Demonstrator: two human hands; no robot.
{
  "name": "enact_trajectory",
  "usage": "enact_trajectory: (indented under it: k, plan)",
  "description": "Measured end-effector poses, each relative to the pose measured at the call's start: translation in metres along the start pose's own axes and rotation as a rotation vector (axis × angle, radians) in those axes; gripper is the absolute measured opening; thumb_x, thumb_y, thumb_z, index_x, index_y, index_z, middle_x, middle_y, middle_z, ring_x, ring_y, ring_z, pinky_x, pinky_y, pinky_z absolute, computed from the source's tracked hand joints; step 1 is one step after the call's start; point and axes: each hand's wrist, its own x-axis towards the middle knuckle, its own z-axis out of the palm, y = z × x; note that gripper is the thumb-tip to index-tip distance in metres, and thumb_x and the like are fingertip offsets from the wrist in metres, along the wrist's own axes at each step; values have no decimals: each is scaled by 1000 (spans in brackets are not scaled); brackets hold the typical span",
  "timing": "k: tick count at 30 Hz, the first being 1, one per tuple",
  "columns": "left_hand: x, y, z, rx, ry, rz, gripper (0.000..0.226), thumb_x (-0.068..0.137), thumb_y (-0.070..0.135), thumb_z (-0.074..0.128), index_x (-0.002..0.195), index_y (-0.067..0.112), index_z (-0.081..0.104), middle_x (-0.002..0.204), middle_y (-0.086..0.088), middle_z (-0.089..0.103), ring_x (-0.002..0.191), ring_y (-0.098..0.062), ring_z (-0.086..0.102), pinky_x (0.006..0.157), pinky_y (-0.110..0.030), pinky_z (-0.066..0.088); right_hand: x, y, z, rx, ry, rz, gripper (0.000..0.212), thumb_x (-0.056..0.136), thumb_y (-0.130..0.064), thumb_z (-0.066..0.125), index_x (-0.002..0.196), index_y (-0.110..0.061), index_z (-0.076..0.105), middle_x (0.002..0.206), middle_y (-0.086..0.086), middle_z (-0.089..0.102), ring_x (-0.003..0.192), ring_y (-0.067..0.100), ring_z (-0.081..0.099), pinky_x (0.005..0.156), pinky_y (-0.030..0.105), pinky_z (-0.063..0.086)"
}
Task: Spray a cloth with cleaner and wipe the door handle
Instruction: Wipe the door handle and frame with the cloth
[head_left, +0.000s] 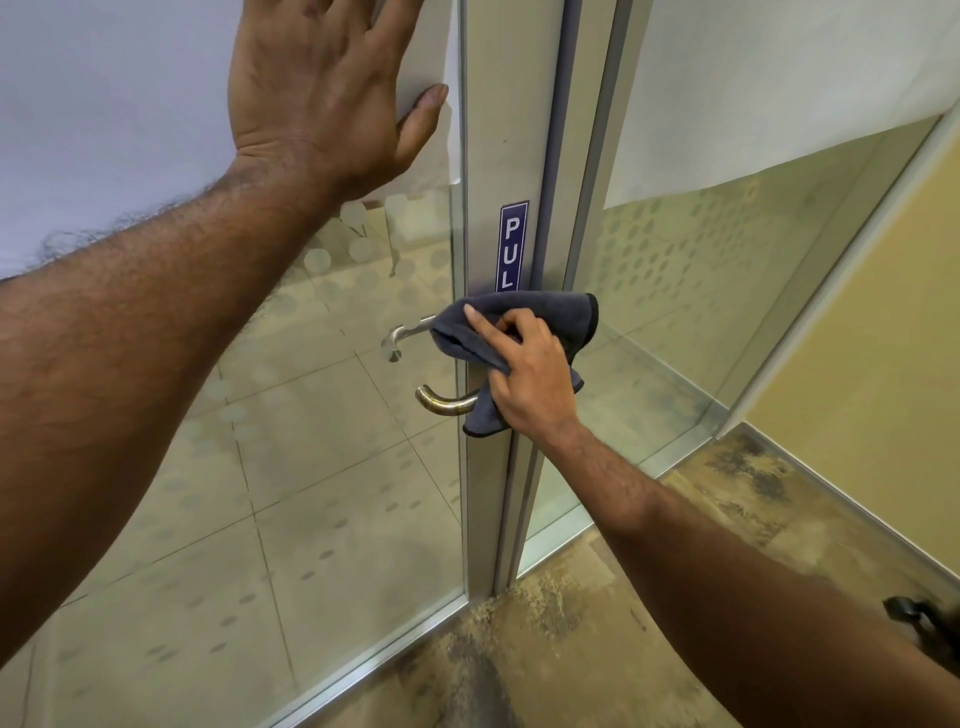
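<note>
Right hand pressing a grey cloth onto the door handle, left hand bracing the glass door

The right hand (530, 379) is closing its grip around the grey cloth (524, 332), bunching it over the base of the metal door handle (441, 401) at the aluminium door frame (498, 130); the handle's curved end is sticking out left of the cloth. The left hand (322, 88) is lying flat and open on the frosted glass door (332, 467), holding nothing. A blue PULL sticker (513, 244) is sitting just above the cloth
</note>
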Motion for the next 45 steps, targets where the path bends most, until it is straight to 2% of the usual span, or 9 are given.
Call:
enact_trajectory:
  k: [5, 8, 12, 19, 25, 29, 33, 38, 45]
  plan:
    - [2, -1, 3, 2, 2, 16, 66, 101, 54, 25, 147, 8, 29, 142, -29, 38, 122, -48, 43, 96, -52, 37, 29, 6, -9, 339, 269, 385, 58, 89, 2, 53, 144, -15, 50, 99, 6, 51, 86, 16, 51, 76, 10, 46]
    - [0, 0, 3, 7, 11, 8, 66, 101, 54, 27, 147, 7, 30, 141, -30, 40, 121, -49, 43, 96, -52, 38, 52, -4, -17, 384, 354, 306, 60, 89, 6, 51, 146, -11, 44, 97, 8, 50, 86, 17, 51, 76, 3, 41]
    - [-1, 0, 3, -10, 4, -2, 61, 101, 53, 30, 137, 5, 36, 125, -34, 47, 106, -51, 49, 83, -52, 42, 71, -20, -24, 317, 362, 130, 60, 86, -1, 51, 145, -5, 44, 107, 14, 52, 95, 13, 47, 83, 9, 42]
    - [2, -4, 7, 49, 89, 32, 65, 101, 52, 31, 149, 10, 27, 142, -28, 38, 120, -47, 44, 95, -54, 40, 15, 9, -17, 96, -89, -137, 56, 88, -21, 60, 143, -16, 52, 117, 15, 54, 102, 28, 50, 88, 39, 49]
    - [5, -5, 9, 71, 120, 35, 68, 100, 55, 29, 154, 15, 19, 147, -25, 33, 129, -44, 37, 103, -60, 34, 37, 9, -25, 377, 201, 234, 63, 77, 10, 55, 138, -8, 55, 112, 10, 62, 102, 20, 60, 93, 28, 52]
    - [5, -5, 10, 69, 101, 26, 68, 100, 55, 29, 154, 14, 21, 147, -25, 33, 128, -44, 37, 103, -59, 34, 68, -4, -41, 433, 423, 228, 39, 79, 10, 59, 116, -1, 62, 105, 8, 63, 94, 7, 57, 83, 16, 51]
    - [4, -3, 8, 52, 77, 22, 67, 100, 54, 30, 152, 12, 22, 147, -26, 33, 126, -46, 39, 101, -57, 35, 100, -20, -57, 381, 562, 188, 42, 80, 10, 57, 119, 0, 67, 105, 17, 56, 93, 10, 52, 81, 12, 48]
    - [4, -3, 5, 51, 70, 30, 66, 101, 52, 32, 153, 13, 21, 146, -26, 32, 124, -46, 39, 99, -56, 36, 102, -22, -59, 311, 328, -68, 54, 81, 1, 62, 134, -6, 59, 123, 23, 46, 116, 28, 48, 101, 34, 47]
    - [5, -4, 6, 65, 57, 29, 69, 100, 56, 28, 156, 18, 14, 151, -23, 27, 135, -44, 31, 106, -62, 28, 38, 15, -31, 89, -133, -236, 55, 86, -13, 68, 139, -23, 56, 138, 16, 44, 124, 27, 41, 106, 33, 37]
